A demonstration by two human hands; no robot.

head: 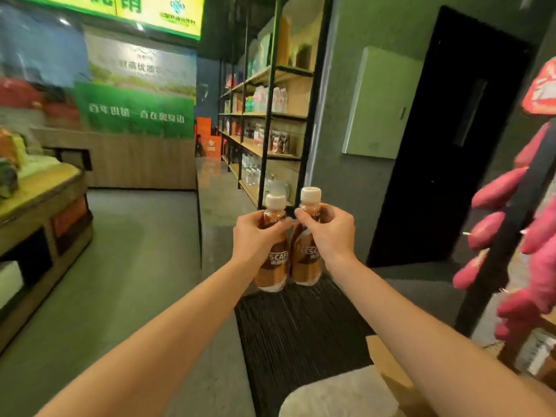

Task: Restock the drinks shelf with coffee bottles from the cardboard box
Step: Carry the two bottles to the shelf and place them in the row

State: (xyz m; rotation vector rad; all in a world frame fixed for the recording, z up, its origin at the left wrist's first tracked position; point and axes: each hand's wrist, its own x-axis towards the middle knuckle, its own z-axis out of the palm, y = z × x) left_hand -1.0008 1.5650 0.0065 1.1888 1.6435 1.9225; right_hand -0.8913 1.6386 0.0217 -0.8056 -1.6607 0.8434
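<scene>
The left hand (255, 236) and right hand (328, 233) are each curling fingers round the neck of a bottle, holding the left coffee bottle (272, 263) and right coffee bottle (304, 260) upright, caps pointing up, side by side above the dark mat (301, 332), while the drinks shelf (270, 115) beyond is carrying rows of bottles and packets.

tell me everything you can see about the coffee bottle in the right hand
The clear plastic coffee bottle with a white screw cap holds light brown coffee and wears a brown and silver label with partial NES lettering. It is capped, roughly upright, held in the air above a black ribbed floor mat. The right hand grips its neck and shoulder, fingers curled round it. Its lower body seems to touch the matching bottle gripped by the left hand.
</scene>
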